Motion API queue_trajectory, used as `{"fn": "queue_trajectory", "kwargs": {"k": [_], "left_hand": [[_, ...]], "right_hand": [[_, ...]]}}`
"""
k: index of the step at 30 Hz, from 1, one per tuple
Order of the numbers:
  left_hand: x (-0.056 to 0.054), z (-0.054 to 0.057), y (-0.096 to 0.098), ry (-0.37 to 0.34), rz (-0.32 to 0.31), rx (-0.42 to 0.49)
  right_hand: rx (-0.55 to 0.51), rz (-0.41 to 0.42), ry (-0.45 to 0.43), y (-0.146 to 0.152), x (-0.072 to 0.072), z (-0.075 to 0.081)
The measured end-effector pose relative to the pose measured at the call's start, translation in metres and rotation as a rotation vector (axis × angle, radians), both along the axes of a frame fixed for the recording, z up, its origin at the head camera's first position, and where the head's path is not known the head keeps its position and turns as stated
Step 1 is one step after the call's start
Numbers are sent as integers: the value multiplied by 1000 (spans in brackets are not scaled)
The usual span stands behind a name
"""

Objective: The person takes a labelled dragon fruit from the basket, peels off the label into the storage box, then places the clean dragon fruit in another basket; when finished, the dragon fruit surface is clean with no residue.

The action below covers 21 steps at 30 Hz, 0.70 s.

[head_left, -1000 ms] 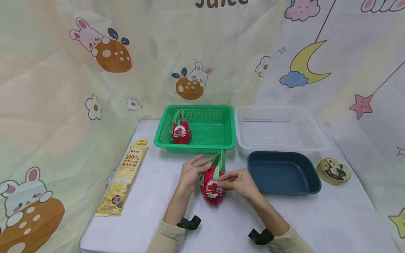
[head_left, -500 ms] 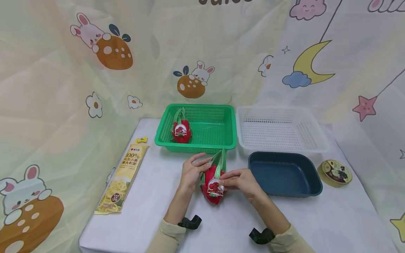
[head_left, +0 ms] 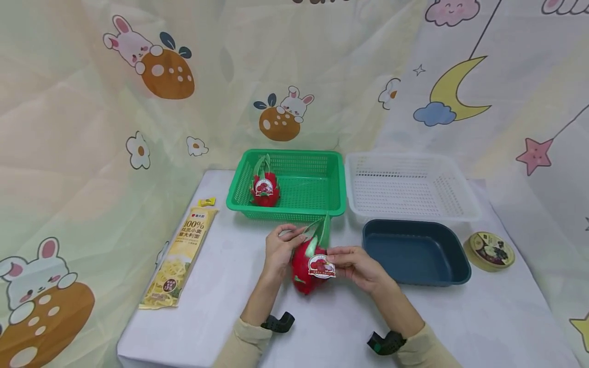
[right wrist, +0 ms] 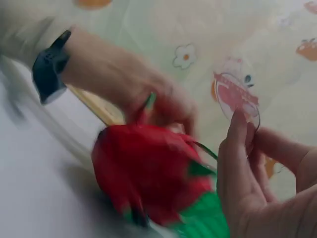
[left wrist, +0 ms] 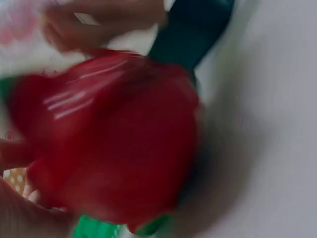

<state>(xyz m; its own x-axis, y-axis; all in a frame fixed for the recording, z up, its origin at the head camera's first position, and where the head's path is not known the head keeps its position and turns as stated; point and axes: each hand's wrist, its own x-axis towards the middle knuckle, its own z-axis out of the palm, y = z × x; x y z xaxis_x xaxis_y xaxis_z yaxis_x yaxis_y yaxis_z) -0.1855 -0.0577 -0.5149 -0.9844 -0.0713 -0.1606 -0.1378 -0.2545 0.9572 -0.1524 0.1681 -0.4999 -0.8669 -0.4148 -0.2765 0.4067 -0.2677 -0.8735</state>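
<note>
A red dragon fruit (head_left: 302, 271) with long green leaves is gripped near its leafy end by my left hand (head_left: 281, 250), close over the white table. My right hand (head_left: 356, 265) pinches a round-topped white and red sticker (head_left: 321, 267) between thumb and fingers. The right wrist view shows this sticker (right wrist: 237, 98) standing off the fruit (right wrist: 151, 166), with a gap between them. In the left wrist view the blurred fruit (left wrist: 114, 144) fills the middle, its skin bare of any label on this side. A second dragon fruit (head_left: 265, 190), its sticker on, stands in the green basket (head_left: 287, 209).
A white basket (head_left: 469, 207) is right of the green one, with a dark blue tray (head_left: 416, 278) in front. A round tin (head_left: 490, 250) sits at the right. Along the left edge lie a pasta packet (head_left: 179, 260) and a small yellow wrapped piece (head_left: 206, 202).
My right hand has drawn the sticker away from the fruit toward the right. The fruit has turned a little in my left hand. The head view has shifted slightly.
</note>
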Motion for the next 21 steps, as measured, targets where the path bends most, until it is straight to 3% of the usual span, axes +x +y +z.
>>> {"fn": "queue_trajectory", "kwargs": {"k": [4,9,14,21], "left_hand": [[-1,-2,-4,12,36,28],[1,-1,-7,17,-32,24],[1,-3,-8,-17,-37,49],[1,-8,-8,-11,-55,104]], "right_hand": [[-52,-76,27,4,2,12],[56,-90,94,11,-4,21],[121,-90,136,24,-10,28],[213,-100,198,48,-17,41]]}}
